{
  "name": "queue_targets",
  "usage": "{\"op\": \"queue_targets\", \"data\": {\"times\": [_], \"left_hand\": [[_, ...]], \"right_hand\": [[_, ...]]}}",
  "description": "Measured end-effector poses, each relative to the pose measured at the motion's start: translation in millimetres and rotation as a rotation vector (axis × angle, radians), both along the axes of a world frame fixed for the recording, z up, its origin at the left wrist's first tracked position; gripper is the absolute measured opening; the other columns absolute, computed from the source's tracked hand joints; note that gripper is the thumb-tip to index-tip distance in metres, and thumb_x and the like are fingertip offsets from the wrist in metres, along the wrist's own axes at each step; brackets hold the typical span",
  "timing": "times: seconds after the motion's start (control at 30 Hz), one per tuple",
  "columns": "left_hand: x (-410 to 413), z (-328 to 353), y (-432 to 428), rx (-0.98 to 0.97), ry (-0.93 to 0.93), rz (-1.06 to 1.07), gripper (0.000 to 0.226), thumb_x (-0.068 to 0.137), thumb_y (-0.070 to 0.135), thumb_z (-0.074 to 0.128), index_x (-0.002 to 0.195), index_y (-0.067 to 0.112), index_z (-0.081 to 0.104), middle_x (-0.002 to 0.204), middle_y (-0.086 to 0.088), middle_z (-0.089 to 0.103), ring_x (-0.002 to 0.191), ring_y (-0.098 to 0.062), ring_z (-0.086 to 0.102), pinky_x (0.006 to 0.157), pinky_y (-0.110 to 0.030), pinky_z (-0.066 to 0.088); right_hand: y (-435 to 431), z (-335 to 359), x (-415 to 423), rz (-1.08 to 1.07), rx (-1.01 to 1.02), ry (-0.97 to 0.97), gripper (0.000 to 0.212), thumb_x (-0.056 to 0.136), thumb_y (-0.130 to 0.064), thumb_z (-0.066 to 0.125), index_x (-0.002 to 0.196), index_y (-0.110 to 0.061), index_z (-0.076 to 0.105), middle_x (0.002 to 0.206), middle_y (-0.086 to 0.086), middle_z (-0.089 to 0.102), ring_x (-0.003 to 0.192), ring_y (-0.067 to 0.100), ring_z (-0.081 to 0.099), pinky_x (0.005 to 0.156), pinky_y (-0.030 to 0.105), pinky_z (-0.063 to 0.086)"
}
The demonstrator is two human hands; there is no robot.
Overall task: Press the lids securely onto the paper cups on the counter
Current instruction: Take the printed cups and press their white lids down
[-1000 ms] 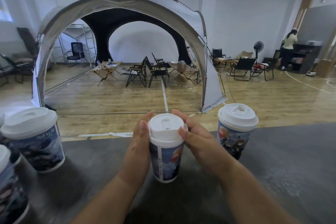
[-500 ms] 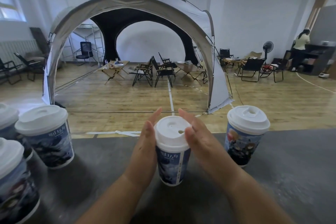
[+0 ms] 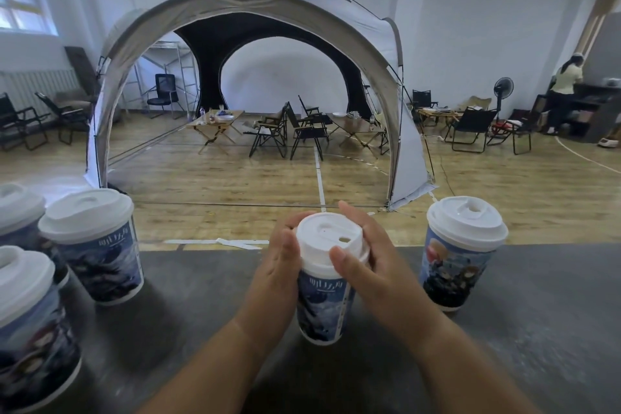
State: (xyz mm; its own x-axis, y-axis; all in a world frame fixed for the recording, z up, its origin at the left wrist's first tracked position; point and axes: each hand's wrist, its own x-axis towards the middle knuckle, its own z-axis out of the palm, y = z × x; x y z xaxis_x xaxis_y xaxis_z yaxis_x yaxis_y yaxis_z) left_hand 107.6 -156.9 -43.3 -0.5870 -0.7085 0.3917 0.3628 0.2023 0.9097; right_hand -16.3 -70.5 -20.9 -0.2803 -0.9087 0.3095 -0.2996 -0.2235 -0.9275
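A blue printed paper cup point(image 3: 324, 307) stands upright on the dark counter point(image 3: 521, 346) in the middle, with a white lid point(image 3: 327, 239) on it. My left hand point(image 3: 279, 265) wraps the lid's left side, fingers curled round its far edge. My right hand point(image 3: 366, 262) grips the lid's right side, thumb on the near rim. Another lidded cup point(image 3: 460, 255) stands just right of my right hand. At the left stand a lidded cup point(image 3: 97, 245), one at the bottom corner point(image 3: 30, 329) and one behind it point(image 3: 16, 212).
Beyond the counter's far edge lies a wooden floor with a large grey arched tent point(image 3: 248, 77), folding chairs and low tables. A person point(image 3: 564, 94) stands at a shelf far right.
The view has shifted right, so the cups sit further right in frame. Both hands have closed in tighter round the middle cup's lid, and the lid has turned.
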Motion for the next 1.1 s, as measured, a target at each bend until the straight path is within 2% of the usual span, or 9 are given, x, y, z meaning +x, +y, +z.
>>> {"op": "queue_targets", "data": {"times": [0.07, 0.13, 0.27, 0.47, 0.57, 0.7, 0.9, 0.97, 1.1], "left_hand": [[2, -2, -5, 0.040, -0.074, -0.100, 0.091, 0.061, 0.088, 0.054, 0.138, 0.041, 0.039, 0.131, 0.006, 0.061, 0.119, -0.016, 0.060, 0.095, -0.036, 0.052], [5, 0, -9, 0.091, -0.203, -0.257, 0.083, 0.070, 0.072, 0.065, 0.141, 0.052, 0.028, 0.135, 0.004, 0.059, 0.122, -0.020, 0.059, 0.102, -0.043, 0.047], [4, -1, -4, 0.307, -0.331, -0.485, 0.064, 0.080, 0.024, 0.067, 0.138, 0.030, 0.041, 0.125, -0.009, 0.065, 0.115, -0.031, 0.063, 0.096, -0.045, 0.050], [-7, -1, 6, 0.402, -0.305, -0.349, 0.069, 0.078, 0.029, 0.073, 0.139, 0.029, 0.041, 0.115, -0.010, 0.070, 0.105, -0.033, 0.068, 0.089, -0.049, 0.055], [-5, 5, 12, 0.535, -0.317, -0.481, 0.064, 0.080, 0.040, 0.069, 0.136, 0.018, 0.048, 0.120, -0.016, 0.068, 0.105, -0.032, 0.067, 0.084, -0.047, 0.057], [0, 6, 11, 0.642, -0.208, -0.639, 0.065, 0.076, 0.029, 0.078, 0.130, 0.002, 0.054, 0.122, -0.024, 0.063, 0.097, -0.031, 0.068, 0.075, -0.044, 0.059], [-8, 5, 16, 0.457, -0.338, -0.334, 0.068, 0.072, 0.027, 0.078, 0.132, 0.019, 0.047, 0.112, -0.011, 0.072, 0.101, -0.028, 0.070, 0.081, -0.043, 0.058], [-6, 7, 17, 0.479, -0.337, -0.405, 0.071, 0.070, 0.034, 0.075, 0.134, 0.019, 0.047, 0.118, -0.012, 0.069, 0.108, -0.029, 0.067, 0.088, -0.047, 0.055], [1, 9, 9, 0.572, -0.298, -0.597, 0.054, 0.084, 0.026, 0.062, 0.133, 0.009, 0.050, 0.127, -0.020, 0.063, 0.110, -0.030, 0.064, 0.088, -0.049, 0.054]], "right_hand": [[1, 4, 0, -0.056, -0.097, -0.145, 0.055, 0.078, -0.040, 0.073, 0.127, -0.039, 0.047, 0.119, -0.016, 0.057, 0.101, -0.009, 0.064, 0.078, 0.016, 0.055], [2, 10, -6, -0.093, -0.181, -0.361, 0.051, 0.082, -0.038, 0.070, 0.126, -0.019, 0.052, 0.108, 0.004, 0.064, 0.087, 0.003, 0.071, 0.066, 0.019, 0.056], [0, 11, -13, -0.076, -0.140, -0.686, 0.060, 0.080, -0.051, 0.055, 0.125, -0.011, 0.052, 0.107, 0.024, 0.068, 0.083, 0.030, 0.074, 0.062, 0.036, 0.060], [0, 10, -18, -0.215, -0.161, -0.347, 0.045, 0.075, -0.045, 0.066, 0.115, -0.028, 0.054, 0.109, 0.010, 0.066, 0.092, 0.024, 0.074, 0.072, 0.037, 0.062], [-5, 3, -26, -0.181, -0.178, -0.541, 0.054, 0.075, -0.047, 0.071, 0.118, -0.016, 0.056, 0.113, 0.023, 0.067, 0.099, 0.039, 0.070, 0.084, 0.056, 0.058], [-11, -7, -28, 0.003, -0.080, -0.900, 0.091, 0.073, -0.057, 0.077, 0.138, -0.001, 0.044, 0.128, 0.033, 0.059, 0.114, 0.050, 0.061, 0.086, 0.055, 0.056], [-7, 5, -28, -0.142, -0.134, -0.569, 0.050, 0.074, -0.039, 0.067, 0.120, -0.025, 0.055, 0.114, 0.015, 0.067, 0.097, 0.033, 0.072, 0.084, 0.049, 0.060], [-8, 4, -28, -0.167, -0.122, -0.599, 0.045, 0.077, -0.037, 0.068, 0.117, -0.021, 0.057, 0.110, 0.017, 0.069, 0.090, 0.033, 0.073, 0.077, 0.047, 0.061], [-11, -4, -23, -0.064, -0.036, -0.845, 0.086, 0.076, -0.053, 0.077, 0.137, -0.002, 0.044, 0.126, 0.035, 0.058, 0.113, 0.052, 0.060, 0.091, 0.062, 0.053]]}}
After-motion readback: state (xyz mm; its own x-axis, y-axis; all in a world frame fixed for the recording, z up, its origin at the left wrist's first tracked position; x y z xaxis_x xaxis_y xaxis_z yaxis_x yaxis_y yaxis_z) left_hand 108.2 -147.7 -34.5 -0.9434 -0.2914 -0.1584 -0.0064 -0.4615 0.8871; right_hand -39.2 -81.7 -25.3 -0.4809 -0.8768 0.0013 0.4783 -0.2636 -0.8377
